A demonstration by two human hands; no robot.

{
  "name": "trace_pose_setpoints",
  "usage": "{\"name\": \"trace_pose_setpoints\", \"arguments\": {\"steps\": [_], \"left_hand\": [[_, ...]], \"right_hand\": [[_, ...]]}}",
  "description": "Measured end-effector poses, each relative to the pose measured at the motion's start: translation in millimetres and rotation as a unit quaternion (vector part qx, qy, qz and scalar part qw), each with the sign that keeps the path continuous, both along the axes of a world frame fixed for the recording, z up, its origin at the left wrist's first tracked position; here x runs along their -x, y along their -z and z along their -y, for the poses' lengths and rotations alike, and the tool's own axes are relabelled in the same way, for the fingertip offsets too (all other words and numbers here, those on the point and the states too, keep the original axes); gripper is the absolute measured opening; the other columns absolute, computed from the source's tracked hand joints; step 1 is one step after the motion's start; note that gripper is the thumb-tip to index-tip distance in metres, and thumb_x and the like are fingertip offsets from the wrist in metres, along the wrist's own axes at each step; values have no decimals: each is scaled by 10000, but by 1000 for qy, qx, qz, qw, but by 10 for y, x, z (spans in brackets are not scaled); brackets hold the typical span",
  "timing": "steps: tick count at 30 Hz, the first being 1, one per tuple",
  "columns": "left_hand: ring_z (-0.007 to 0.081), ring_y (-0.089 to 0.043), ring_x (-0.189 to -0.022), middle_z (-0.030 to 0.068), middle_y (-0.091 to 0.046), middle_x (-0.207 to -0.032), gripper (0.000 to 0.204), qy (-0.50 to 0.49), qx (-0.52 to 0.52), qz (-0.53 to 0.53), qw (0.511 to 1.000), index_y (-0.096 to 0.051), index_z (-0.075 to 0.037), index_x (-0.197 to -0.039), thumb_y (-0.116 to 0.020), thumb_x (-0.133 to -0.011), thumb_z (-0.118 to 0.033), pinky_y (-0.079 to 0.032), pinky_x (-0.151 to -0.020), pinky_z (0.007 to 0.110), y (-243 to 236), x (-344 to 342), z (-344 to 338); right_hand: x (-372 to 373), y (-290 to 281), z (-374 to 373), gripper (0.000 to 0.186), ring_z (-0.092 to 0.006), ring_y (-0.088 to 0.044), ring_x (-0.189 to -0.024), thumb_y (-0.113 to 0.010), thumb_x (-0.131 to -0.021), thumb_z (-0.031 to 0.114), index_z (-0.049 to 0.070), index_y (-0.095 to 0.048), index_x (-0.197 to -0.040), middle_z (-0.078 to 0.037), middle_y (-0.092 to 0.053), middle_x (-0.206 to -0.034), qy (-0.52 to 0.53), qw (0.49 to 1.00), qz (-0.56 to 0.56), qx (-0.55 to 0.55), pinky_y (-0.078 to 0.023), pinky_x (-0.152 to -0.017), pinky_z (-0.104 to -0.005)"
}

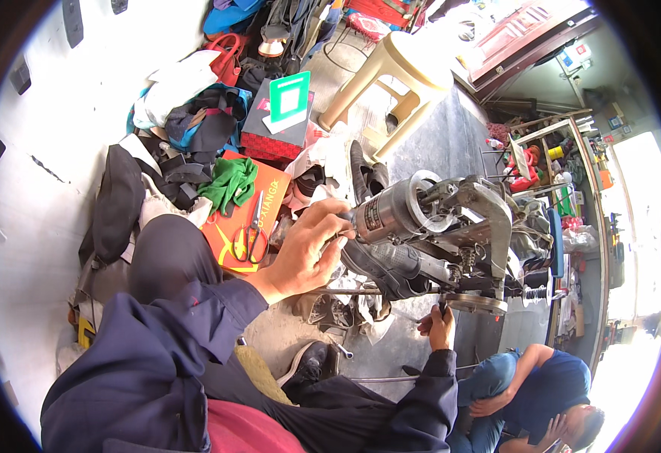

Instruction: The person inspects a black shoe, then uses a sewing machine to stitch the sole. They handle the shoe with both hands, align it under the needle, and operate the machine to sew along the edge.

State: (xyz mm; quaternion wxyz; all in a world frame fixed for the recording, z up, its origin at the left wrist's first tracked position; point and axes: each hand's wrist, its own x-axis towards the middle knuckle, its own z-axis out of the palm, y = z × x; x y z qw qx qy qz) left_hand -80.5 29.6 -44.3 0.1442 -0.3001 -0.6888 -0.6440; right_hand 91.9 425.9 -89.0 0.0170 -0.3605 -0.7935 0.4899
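A metal shoe-stitching machine (pixel 391 214) stands in front of me. On its lower arm, under the needle end, is a black shoe (pixel 391 268). My left hand (pixel 311 253) is closed, its fingertips pinched at the dark end of the machine's cylinder, close to the shoe. What lies between those fingers is hidden. On the right, my right hand (pixel 440 329) is wrapped round a small dark handle (pixel 443 305) at the rim of the machine's round wheel (pixel 477 303).
Scissors (pixel 255 230) and a green cloth (pixel 231 183) lie on an orange box (pixel 270 189) at left. A beige stool (pixel 413 64) stands beyond. Loose shoes, including a dark one (pixel 368 172), lie behind the machine. A seated person (pixel 542 396) is at the lower right, near cluttered shelves (pixel 572 177).
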Motion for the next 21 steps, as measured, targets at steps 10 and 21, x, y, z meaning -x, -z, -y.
{"name": "trace_pose_setpoints", "arguments": {"steps": [10,21], "left_hand": [[274,-442,-1437,191,-492,-1480,732,154,59,212,963,-417,29,-1495,-784,-914,-221,-330,-1196,384,60,161,16],[310,-502,-1340,192,-530,-1371,674,91,41,109,989,-444,32,-1442,-788,-916,-214,-378,-1137,400,183,97,-45]], "right_hand": [[55,-341,346,284,-167,-645,-552,-604,-1043,291,12,-570,-1005,-75,-632,-680,3,998,-49,26,-529,-511,-298],[-194,-691,-740,71,-95,-515,-553,-577,-1029,124,58,-585,-1005,-19,-560,-677,162,960,-178,-144,-422,-475,-281]]}}
